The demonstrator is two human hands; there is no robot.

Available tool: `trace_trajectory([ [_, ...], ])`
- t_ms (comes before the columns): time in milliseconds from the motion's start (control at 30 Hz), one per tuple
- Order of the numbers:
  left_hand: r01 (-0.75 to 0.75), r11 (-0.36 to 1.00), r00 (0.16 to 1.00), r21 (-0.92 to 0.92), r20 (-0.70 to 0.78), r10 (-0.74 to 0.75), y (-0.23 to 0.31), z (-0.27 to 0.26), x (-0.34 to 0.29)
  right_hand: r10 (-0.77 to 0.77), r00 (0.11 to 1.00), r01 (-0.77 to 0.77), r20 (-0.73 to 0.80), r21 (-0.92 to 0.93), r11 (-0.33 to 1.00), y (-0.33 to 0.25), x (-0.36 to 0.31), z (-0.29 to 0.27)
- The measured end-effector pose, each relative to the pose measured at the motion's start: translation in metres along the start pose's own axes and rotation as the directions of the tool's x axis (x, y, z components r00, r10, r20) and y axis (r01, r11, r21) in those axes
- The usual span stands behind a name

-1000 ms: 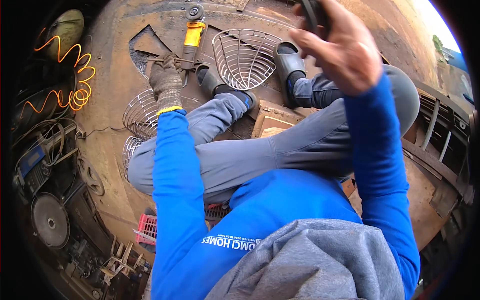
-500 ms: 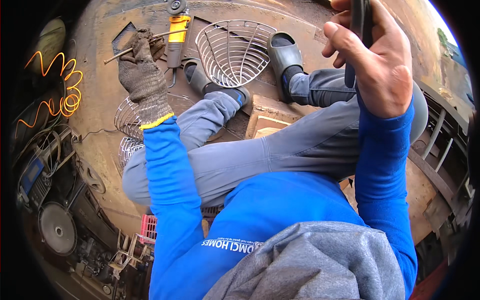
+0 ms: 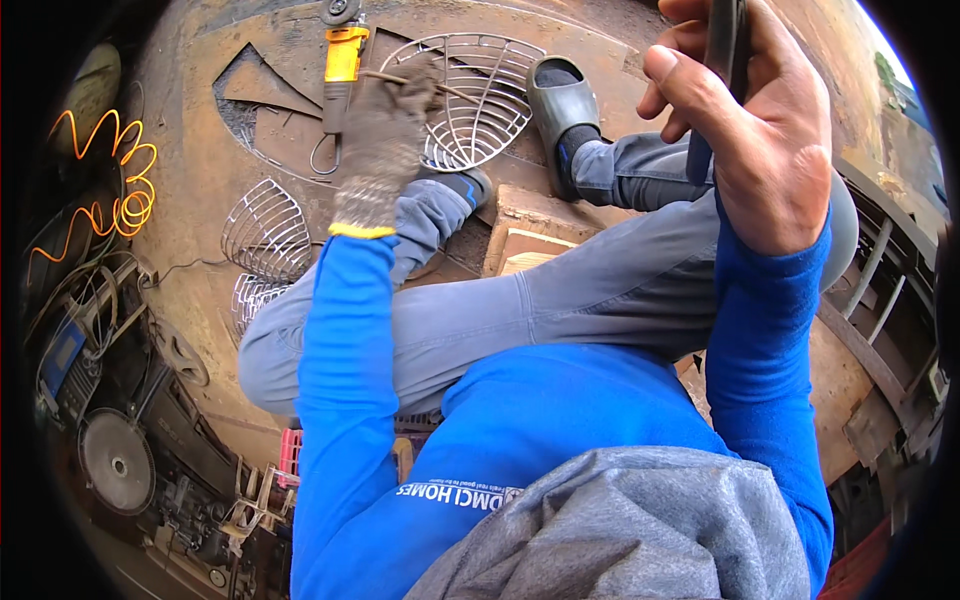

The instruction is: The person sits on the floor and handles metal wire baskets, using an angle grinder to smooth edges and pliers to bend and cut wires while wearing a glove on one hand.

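The left hand (image 3: pixel 385 140), in a worn grey knit glove with a yellow cuff, reaches out over the rusty metal floor (image 3: pixel 200 160) and pinches a thin rod (image 3: pixel 400 80) between its fingers, right beside the round wire basket (image 3: pixel 480 100). The bare right hand (image 3: pixel 760 140) is raised close to the camera, its fingers curled tight around a dark flat handle (image 3: pixel 725 60) that runs up out of view.

The only lettering in view is a white printed strip on the chest of the blue long-sleeved shirt (image 3: pixel 520 430), seen upside down; a small red crate (image 3: pixel 290 455) sits low by the left elbow, and a blue box-shaped machine (image 3: pixel 60 360) stands at the far left.

The wire basket lies on the floor just ahead of the knees, between the gloved hand and a dark grey rubber clog (image 3: pixel 560 100). It is a shallow dome of bare silvery wire, ribs fanning from the centre across rings. Two more wire domes (image 3: pixel 265 235) lie to the left. A yellow and black angle grinder (image 3: pixel 342 55) rests beside the glove. An orange coiled cable (image 3: pixel 110 200) loops at the left. The trousers are grey cloth; a grey hood (image 3: pixel 640 530) fills the bottom.
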State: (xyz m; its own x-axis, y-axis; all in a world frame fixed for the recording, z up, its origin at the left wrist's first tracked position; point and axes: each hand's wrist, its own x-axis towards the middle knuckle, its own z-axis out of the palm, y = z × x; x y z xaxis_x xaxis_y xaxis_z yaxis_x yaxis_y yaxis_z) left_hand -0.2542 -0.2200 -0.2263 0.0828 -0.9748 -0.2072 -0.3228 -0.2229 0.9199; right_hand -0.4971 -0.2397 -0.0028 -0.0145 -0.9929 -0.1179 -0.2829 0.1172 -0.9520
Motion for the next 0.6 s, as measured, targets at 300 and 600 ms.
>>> trace_trajectory([
  [300,0.148,0.981,0.951,0.129,0.255,-0.177,-0.091,0.093,0.006,-0.049,0.991,0.098,0.127,-0.418,0.903,0.030,0.008,-0.004],
  [600,-0.012,0.957,0.942,0.289,0.325,-0.087,-0.052,0.102,0.012,-0.028,0.988,0.101,0.154,-0.488,0.867,0.070,0.016,-0.008],
])
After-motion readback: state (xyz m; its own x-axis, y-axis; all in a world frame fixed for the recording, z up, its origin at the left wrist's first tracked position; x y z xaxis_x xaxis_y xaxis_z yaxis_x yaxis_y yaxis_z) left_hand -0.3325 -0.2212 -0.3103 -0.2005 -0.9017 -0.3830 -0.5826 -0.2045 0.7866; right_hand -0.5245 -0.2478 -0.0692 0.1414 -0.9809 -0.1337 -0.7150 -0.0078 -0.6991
